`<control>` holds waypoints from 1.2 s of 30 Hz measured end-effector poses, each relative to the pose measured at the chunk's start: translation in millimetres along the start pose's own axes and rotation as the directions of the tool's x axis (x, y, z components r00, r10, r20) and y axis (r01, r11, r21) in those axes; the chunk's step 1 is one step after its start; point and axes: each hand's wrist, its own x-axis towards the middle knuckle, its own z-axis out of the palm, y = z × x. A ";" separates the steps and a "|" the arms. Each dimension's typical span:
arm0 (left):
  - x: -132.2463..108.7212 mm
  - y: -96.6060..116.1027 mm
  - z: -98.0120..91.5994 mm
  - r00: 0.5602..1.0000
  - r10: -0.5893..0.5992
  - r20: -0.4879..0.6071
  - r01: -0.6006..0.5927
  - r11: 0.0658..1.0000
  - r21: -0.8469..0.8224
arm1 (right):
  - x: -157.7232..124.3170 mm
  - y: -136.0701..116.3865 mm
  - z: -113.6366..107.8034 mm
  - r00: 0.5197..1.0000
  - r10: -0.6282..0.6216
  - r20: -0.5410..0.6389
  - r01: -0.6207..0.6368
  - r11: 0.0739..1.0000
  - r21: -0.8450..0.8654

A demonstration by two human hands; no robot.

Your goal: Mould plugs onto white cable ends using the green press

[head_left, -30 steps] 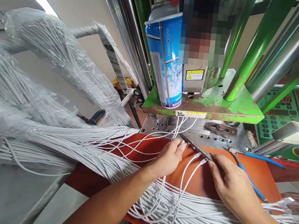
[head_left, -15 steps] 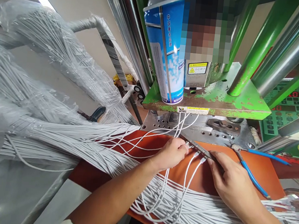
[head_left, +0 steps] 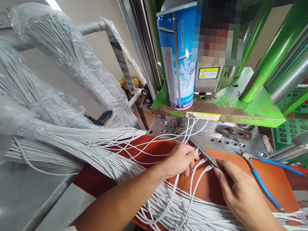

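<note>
My left hand (head_left: 179,159) is curled, its fingertips pinched on the end of a thin white cable (head_left: 174,191) at a narrow metal bar (head_left: 205,155) lying on the orange table (head_left: 214,190). Two more white cables (head_left: 194,186) have their ends seated along that bar. My right hand (head_left: 236,188) rests on the table with its fingers pressed on the bar's right end. A thick bundle of white cables (head_left: 79,142) runs in from the left under both forearms.
A green press plate (head_left: 226,106) with steel columns stands just behind the bar, a blue spray can (head_left: 178,55) on it. Blue-handled pliers (head_left: 265,180) lie at the right. Plastic-wrapped cable bundles (head_left: 51,49) fill the left. A green control panel (head_left: 299,116) is far right.
My left hand has shifted slightly along the bar with its cable end; my right hand stays pressed on the bar. The camera moved a little.
</note>
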 end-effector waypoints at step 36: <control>-32.3 8.8 13.9 0.895 0.442 -0.059 -0.095 0.317 0.944 | -0.8 -6.4 -0.1 0.990 -0.144 -0.004 0.143 0.988 -0.063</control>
